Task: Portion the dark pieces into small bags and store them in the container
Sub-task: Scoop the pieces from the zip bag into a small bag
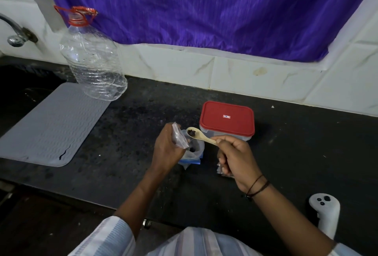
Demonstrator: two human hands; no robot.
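Filling step: the right hand [235, 153] pinches a spoon [201, 136] of dark pieces [191, 132]; the left hand [166, 149] pinches a small bag [180, 138]. Next, tip the spoon into the bag's mouth.

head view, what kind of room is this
Probably a home kitchen: a dark stone counter against a tiled wall, a tap at far left, and a grey drying mat beside it.

Left hand [166, 147] is covering much of the small bag [180, 138]; its mouth is not showing. Right hand [235, 158] is hiding the spoon [201, 136] handle's end and most of a clear packet [222, 171] beneath. Tap [14, 30] is running off the left edge. Dark pieces [191, 132] are too small to identify.
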